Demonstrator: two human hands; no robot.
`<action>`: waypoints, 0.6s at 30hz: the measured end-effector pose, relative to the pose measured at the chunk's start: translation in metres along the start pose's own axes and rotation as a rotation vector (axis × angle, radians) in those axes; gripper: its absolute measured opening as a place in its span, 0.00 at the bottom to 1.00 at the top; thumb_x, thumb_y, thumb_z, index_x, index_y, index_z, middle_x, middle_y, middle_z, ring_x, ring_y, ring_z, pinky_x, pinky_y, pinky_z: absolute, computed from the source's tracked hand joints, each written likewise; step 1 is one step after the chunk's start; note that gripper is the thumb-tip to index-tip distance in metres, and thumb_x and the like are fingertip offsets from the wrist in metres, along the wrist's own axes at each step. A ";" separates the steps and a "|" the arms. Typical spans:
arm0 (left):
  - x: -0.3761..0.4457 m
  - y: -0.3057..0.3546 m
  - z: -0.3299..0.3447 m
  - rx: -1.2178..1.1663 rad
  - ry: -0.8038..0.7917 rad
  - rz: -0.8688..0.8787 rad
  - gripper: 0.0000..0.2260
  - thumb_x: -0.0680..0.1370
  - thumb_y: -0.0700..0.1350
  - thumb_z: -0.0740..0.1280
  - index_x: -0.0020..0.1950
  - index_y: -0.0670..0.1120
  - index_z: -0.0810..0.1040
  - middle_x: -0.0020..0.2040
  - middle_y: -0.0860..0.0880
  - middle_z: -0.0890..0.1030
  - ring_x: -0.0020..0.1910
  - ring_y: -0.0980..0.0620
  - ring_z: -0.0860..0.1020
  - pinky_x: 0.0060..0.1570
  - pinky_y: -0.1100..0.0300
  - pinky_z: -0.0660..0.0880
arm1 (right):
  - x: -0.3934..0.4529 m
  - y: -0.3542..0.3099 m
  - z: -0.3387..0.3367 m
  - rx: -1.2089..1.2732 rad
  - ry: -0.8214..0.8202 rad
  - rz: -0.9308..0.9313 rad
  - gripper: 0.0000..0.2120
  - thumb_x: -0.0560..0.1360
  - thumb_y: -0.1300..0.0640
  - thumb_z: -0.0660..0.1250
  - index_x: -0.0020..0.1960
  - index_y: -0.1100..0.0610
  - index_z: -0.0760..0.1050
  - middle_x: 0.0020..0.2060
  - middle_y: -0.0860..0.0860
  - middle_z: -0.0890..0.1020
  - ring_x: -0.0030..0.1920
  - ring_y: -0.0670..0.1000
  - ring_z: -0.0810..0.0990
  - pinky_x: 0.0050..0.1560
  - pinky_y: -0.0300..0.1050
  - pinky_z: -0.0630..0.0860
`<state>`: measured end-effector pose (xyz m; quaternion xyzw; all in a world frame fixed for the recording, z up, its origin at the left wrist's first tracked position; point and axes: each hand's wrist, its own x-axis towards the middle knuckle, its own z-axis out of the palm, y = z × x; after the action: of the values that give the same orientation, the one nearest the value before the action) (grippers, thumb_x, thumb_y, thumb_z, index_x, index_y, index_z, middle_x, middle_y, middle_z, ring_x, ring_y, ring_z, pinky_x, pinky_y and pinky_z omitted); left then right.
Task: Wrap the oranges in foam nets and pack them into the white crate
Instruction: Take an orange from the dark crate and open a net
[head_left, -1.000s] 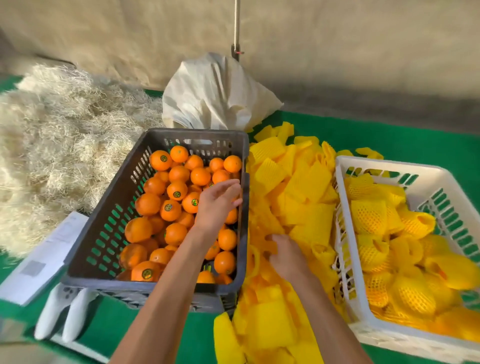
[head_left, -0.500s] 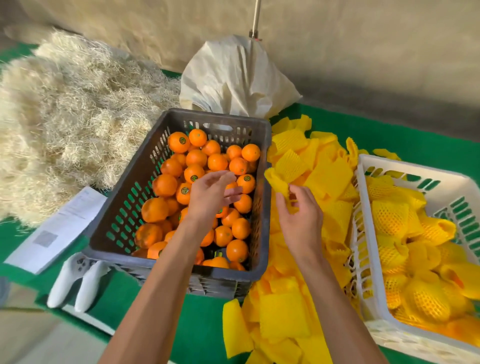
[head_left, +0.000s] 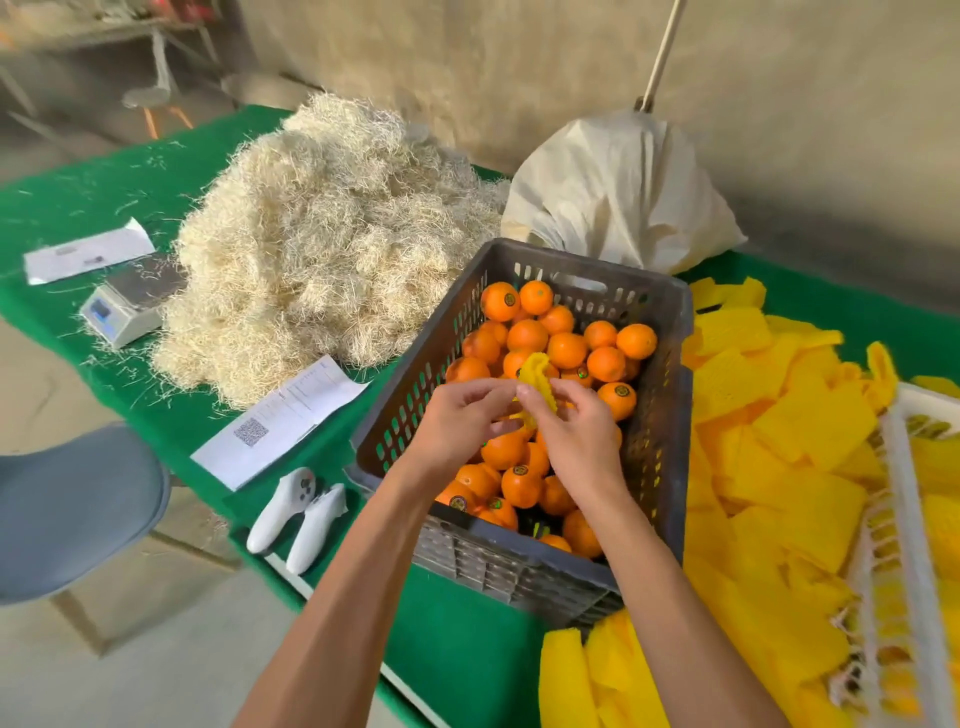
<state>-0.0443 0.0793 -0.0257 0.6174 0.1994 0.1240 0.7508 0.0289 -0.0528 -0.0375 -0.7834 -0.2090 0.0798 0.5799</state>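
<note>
A grey crate (head_left: 670, 415) full of loose oranges (head_left: 566, 348) stands on the green table. Above it my left hand (head_left: 457, 426) and my right hand (head_left: 582, 441) meet, and both pinch one yellow foam net (head_left: 537, 376) between thumb and fingers. An orange lies just under my left palm; whether the hand holds it I cannot tell. A heap of yellow foam nets (head_left: 789, 441) lies right of the grey crate. The white crate (head_left: 904, 467) shows only its left rim at the right edge of the view.
A big pile of pale straw (head_left: 322, 249) and a white sack (head_left: 618, 192) sit behind the grey crate. On the left are a small scale (head_left: 130, 306), paper sheets (head_left: 280, 415), two white controllers (head_left: 296, 514), and a grey chair (head_left: 67, 514) off the table.
My right hand lifted a foam net from the heap and carried it left over the grey crate. My left hand rose from the oranges to pinch it too. The view swung left.
</note>
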 end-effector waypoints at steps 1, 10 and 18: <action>0.002 -0.001 -0.004 0.020 0.055 -0.008 0.09 0.83 0.39 0.68 0.56 0.36 0.86 0.55 0.40 0.86 0.57 0.44 0.85 0.51 0.56 0.83 | 0.003 0.000 0.001 0.019 -0.021 0.014 0.06 0.76 0.40 0.70 0.48 0.41 0.82 0.43 0.39 0.85 0.46 0.41 0.83 0.43 0.41 0.80; 0.044 -0.015 -0.039 1.266 -0.012 -0.167 0.18 0.80 0.41 0.64 0.71 0.46 0.73 0.67 0.40 0.76 0.64 0.36 0.78 0.62 0.41 0.76 | 0.020 0.012 0.011 -0.065 -0.008 0.199 0.12 0.70 0.45 0.78 0.48 0.45 0.78 0.41 0.35 0.78 0.43 0.37 0.78 0.39 0.34 0.72; 0.067 -0.024 -0.039 1.566 -0.037 -0.203 0.19 0.82 0.39 0.63 0.73 0.41 0.69 0.67 0.38 0.73 0.63 0.35 0.77 0.60 0.41 0.77 | 0.023 0.019 0.013 -0.181 -0.015 0.232 0.18 0.69 0.39 0.77 0.46 0.49 0.75 0.43 0.44 0.78 0.43 0.43 0.78 0.39 0.43 0.75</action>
<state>-0.0040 0.1378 -0.0654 0.9472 0.2714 -0.1319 0.1087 0.0496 -0.0360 -0.0565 -0.8506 -0.1276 0.1330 0.4924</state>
